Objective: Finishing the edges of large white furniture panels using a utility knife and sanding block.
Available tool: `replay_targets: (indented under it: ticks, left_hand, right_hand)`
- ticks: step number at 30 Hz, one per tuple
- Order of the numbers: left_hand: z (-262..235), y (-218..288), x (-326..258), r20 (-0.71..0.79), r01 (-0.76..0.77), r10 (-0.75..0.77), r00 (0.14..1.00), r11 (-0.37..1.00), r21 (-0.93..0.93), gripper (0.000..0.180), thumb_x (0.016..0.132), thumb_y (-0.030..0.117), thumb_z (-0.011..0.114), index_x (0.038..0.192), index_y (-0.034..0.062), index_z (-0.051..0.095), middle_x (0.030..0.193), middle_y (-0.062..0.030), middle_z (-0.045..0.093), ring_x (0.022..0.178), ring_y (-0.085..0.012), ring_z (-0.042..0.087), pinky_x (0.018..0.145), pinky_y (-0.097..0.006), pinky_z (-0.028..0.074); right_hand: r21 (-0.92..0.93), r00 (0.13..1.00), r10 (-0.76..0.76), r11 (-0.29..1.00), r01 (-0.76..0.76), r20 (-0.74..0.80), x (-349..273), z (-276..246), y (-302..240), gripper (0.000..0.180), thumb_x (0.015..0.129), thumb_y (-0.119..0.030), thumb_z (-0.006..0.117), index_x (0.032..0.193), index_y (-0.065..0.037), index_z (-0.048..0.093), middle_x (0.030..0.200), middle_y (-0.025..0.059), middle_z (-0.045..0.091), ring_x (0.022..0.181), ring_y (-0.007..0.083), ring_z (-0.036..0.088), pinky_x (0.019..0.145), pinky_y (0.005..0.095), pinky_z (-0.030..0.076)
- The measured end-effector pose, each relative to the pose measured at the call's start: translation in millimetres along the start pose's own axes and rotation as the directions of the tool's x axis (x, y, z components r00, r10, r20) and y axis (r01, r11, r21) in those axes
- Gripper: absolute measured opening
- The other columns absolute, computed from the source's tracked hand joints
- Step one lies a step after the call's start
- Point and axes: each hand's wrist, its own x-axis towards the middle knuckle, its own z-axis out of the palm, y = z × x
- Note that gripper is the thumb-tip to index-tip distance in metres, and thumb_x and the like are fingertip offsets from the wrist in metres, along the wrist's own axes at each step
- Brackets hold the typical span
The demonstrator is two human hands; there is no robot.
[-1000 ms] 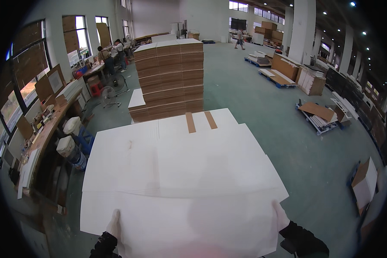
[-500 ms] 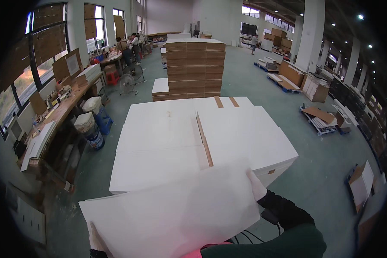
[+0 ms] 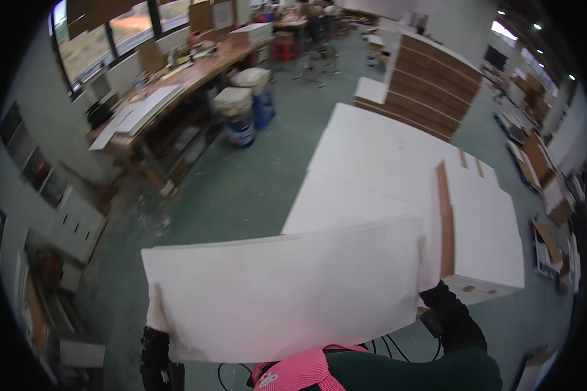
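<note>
A wide white board (image 3: 280, 293) is held up in front of my body, gripped at its two short ends. Along its top edge a second thin line shows, so it may be more than one layer. My left hand (image 3: 156, 311), in a white glove, is closed on the left end; only part of its fingers shows. My right hand (image 3: 430, 266), also gloved, is closed on the right end. Just beyond lies a broad stack of white panels (image 3: 365, 166), with a brown strip-like edge (image 3: 446, 221) showing between its parts.
Behind the panels rises a tall stack of brown-edged boards (image 3: 430, 81). At left, a long workbench (image 3: 195, 68) carries boards and small items, with lidded buckets (image 3: 235, 107) beside it. A white slotted cabinet (image 3: 78, 225) stands at the lower left. Loaded pallets (image 3: 544, 247) line the right side.
My view has turned left, so the panel stack now sits farther right. The white board has come up and more level, still between both hands.
</note>
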Motion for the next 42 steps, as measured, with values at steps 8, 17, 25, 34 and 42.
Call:
replay_targets:
  ticks: [8, 17, 25, 34, 42]
  left_hand:
    - [-45.0, 71.2, 117.9, -0.120, 0.072, -0.074, 0.990, 0.997, -0.020, 0.070, 0.099, 0.054, 0.040, 0.144, 0.0005, 0.034, 0.135, -0.0140, 0.050, 0.119, -0.0214, 0.052, 0.102, -0.032, 0.041]
    - [-65.0, 143.4, 293.6, 0.202, 0.267, -0.244, 0.949, 0.959, -0.096, 0.087, 0.090, 0.071, 0.028, 0.153, 0.0125, 0.017, 0.158, -0.0125, 0.016, 0.145, -0.0306, 0.011, 0.117, -0.051, 0.012]
    - [-49.2, 205.7, 540.8, 0.516, 0.152, -0.095, 0.851, 0.986, -0.070, 0.076, 0.095, 0.061, 0.036, 0.147, 0.0062, 0.027, 0.144, -0.0141, 0.036, 0.130, -0.0301, 0.035, 0.106, -0.045, 0.031]
    - [51.8, 219.8, 760.8, 0.732, 0.068, -0.067, 0.678, 0.997, 0.028, 0.064, 0.099, 0.051, 0.042, 0.142, 0.0033, 0.037, 0.132, -0.0140, 0.051, 0.118, -0.0269, 0.053, 0.099, -0.038, 0.046]
    - [229.6, 284.4, 894.9, 0.865, -0.060, 0.043, 0.499, 0.998, -0.015, 0.064, 0.100, 0.048, 0.043, 0.145, 0.0042, 0.033, 0.136, -0.0126, 0.048, 0.120, -0.0258, 0.051, 0.100, -0.037, 0.045]
  right_hand:
    - [0.099, 0.989, 0.114, 0.987, -0.124, 0.099, 146.6, 118.5, -10.8, 0.073, 0.099, -0.058, 0.033, 0.142, 0.000, 0.037, 0.138, 0.0140, 0.049, 0.125, 0.0255, 0.049, 0.103, 0.0373, 0.043]
    - [-0.168, 0.982, -0.110, 0.982, 0.084, -0.155, 243.4, 197.3, 23.7, 0.067, 0.102, -0.050, 0.035, 0.141, 0.004, 0.039, 0.136, 0.0122, 0.049, 0.125, 0.0187, 0.046, 0.106, 0.0302, 0.038]
    - [-0.062, 0.896, -0.135, 0.991, 0.120, -0.424, 262.7, 307.4, 22.3, 0.064, 0.102, -0.050, 0.033, 0.141, 0.001, 0.039, 0.136, 0.0110, 0.049, 0.123, 0.0214, 0.049, 0.105, 0.0334, 0.040]
    - [0.169, 0.721, -0.142, 0.925, 0.341, -0.678, 282.3, 378.8, 34.1, 0.066, 0.102, -0.050, 0.032, 0.144, 0.001, 0.033, 0.141, 0.0125, 0.045, 0.128, 0.0216, 0.045, 0.107, 0.0325, 0.036]
    - [0.123, 0.543, -0.179, 0.873, 0.473, -0.820, 412.8, 376.7, -7.2, 0.065, 0.101, -0.049, 0.036, 0.143, 0.000, 0.037, 0.139, 0.0136, 0.048, 0.128, 0.0225, 0.045, 0.107, 0.0335, 0.037]
